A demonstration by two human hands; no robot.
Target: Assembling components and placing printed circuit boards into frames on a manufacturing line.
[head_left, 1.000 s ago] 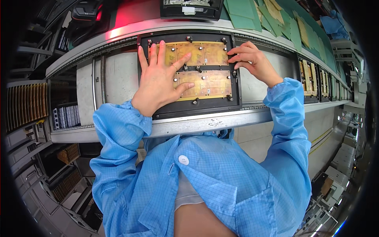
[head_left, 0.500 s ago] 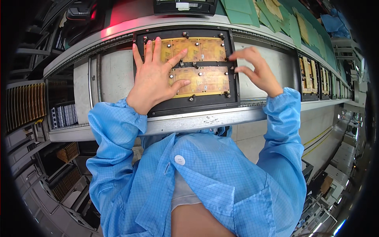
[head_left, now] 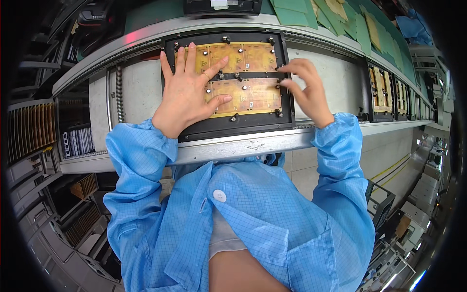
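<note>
A black frame (head_left: 243,127) lies on the rail line before me and bears two rows of amber-yellow circuit boards (head_left: 262,57). Small dark knob-like clips (head_left: 233,118) stand along the boards' edges, some with light tops. My left hand (head_left: 184,95) lies flat with fingers spread across the left part of both rows, hiding part of the boards. At the frame's right edge is my right hand (head_left: 307,90), fingers curved and thumb apart from them. Its fingertips are at the clips between the two rows; whether they press on one, I cannot tell.
Metal rails (head_left: 243,148) with chains run left to right, bending away at the right. Further frames with boards (head_left: 382,92) sit along the line there. Green sheets (head_left: 294,12) lie beyond the far rail, near a black device (head_left: 221,7). Slotted racks (head_left: 31,127) stand at left.
My right hand has moved slightly left, its fingertips now over the frame's right edge. The left hand keeps its place on the boards. The whole view has shifted a little.
</note>
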